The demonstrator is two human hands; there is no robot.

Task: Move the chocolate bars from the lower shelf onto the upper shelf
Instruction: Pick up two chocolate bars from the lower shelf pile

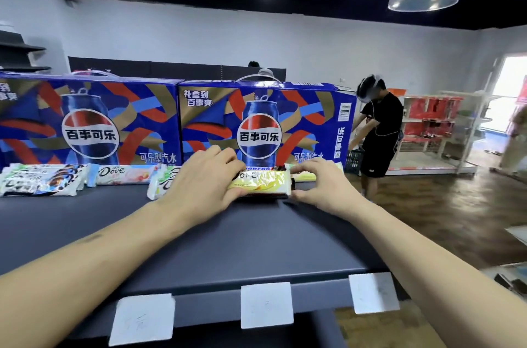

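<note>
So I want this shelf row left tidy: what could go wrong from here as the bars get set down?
1. Both hands, left hand and right hand, flank a stack topped by the yellow Dove bar; the glossy wrappers might slide apart on release.
2. The stack sits close to the green-and-white bar; a nudge from the left hand could skew it.
3. The Pepsi box stands right behind, so pushing further back may jam the bars.

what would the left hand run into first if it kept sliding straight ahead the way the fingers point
Probably the right-hand Pepsi carton. The left hand points toward the back of the shelf, fingers on the yellow Dove bar, and that carton stands just behind. Depth is hard to judge, so the gap is unclear.
</note>
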